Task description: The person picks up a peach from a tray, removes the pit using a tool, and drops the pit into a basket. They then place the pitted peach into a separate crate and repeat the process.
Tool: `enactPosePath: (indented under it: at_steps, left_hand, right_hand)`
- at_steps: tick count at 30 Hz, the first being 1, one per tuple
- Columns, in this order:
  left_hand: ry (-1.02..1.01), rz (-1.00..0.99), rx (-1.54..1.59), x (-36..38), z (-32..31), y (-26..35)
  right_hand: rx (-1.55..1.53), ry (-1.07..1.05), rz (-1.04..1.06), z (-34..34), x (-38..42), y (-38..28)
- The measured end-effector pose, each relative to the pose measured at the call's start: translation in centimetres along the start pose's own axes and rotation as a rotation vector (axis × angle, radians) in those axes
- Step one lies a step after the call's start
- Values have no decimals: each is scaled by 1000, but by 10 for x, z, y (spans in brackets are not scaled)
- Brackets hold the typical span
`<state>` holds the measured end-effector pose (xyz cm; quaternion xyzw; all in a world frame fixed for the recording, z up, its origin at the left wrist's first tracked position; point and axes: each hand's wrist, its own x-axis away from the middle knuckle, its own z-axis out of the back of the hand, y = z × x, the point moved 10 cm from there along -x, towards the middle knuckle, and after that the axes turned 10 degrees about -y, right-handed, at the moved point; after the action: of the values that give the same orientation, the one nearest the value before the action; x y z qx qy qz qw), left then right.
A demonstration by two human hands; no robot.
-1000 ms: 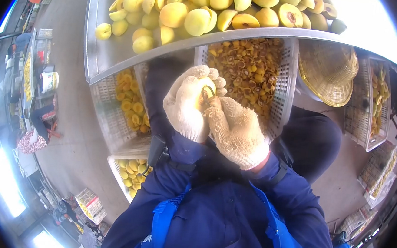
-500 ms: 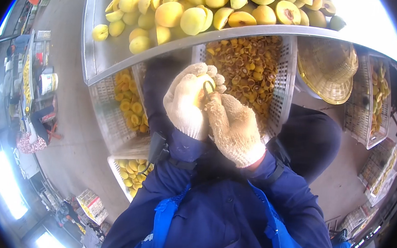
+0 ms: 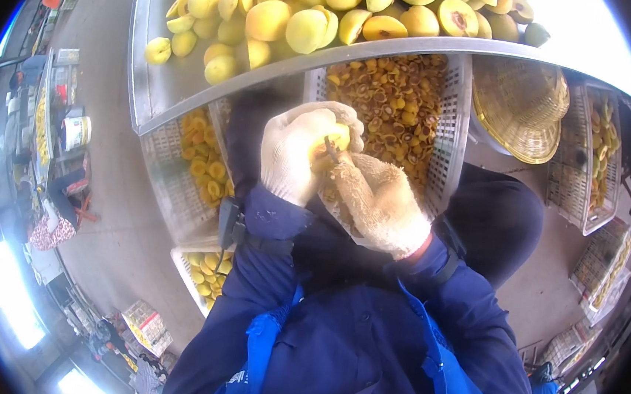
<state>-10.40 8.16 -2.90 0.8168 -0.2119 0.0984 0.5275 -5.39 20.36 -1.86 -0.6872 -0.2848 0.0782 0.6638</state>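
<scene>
My left hand, in a white knit glove, is closed around a yellow peach half whose cut side shows between the fingers. My right hand, in a worn, stained glove, grips a small pitting tool. The tool's dark metal tip touches the peach flesh; its handle is mostly hidden in my fist. Just ahead of my hands, a metal tray table bears whole and halved peaches. Below my hands, a white plastic crate holds many brown-orange pits and scraps.
Crates of peach halves stand at my left, with more halves in a lower crate. A woven straw hat lies right of the scrap crate. Further crates line the right side. Other people sit at a table far left.
My left hand has rolled open slightly, bringing more of the peach's cut face into view. The tool's loop, visible before, now sits against the flesh. My right hand has turned and lowered a little.
</scene>
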Motion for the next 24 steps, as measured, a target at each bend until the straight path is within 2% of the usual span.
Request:
enactPosePath:
  at_steps: [1, 4, 5, 6, 7, 8, 10, 12, 13, 16, 17, 20, 23, 24]
  left_hand:
    - [-37, 9, 28, 0, -5, 5]
    - [-95, 95, -155, -5, -1, 7]
    - [-52, 107, -273, -6, -1, 10]
    - [33, 87, -260, -4, 1, 11]
    - [119, 68, -247, 1, 0, 10]
    - [201, 46, -233, 3, 3, 11]
    - [204, 58, -14, 1, 6, -2]
    - [230, 123, 206, -2, 7, -16]
    - [234, 169, 201, -2, 8, -22]
    - [261, 119, 4, 1, 10, -12]
    - [267, 97, -44, 2, 11, -10]
    - [253, 114, 137, -1, 10, -20]
    - [227, -50, 451, 2, -5, -17]
    - [243, -81, 319, 3, -1, -16]
  right_hand:
    - [24, -16, 0, 0, 0, 1]
    - [10, -26, -44, 0, 1, 6]
    - [-25, -19, -101, 1, 0, 6]
    - [-60, -12, -157, 2, -1, 8]
    - [-48, -56, -116, -1, -2, 8]
    - [-32, -96, -72, 0, -2, 13]
    - [-71, -58, -62, 1, -2, 13]
    - [-182, 94, -118, 1, -5, 16]
    - [-150, 65, -116, -1, -6, 15]
    - [-62, -2, -115, 1, -5, 12]
    - [-200, -19, -187, -2, -3, 23]
    - [-443, -40, -326, -7, -3, 36]
    - [-413, -2, -382, -9, 4, 29]
    - [-421, -3, -406, -10, 6, 24]
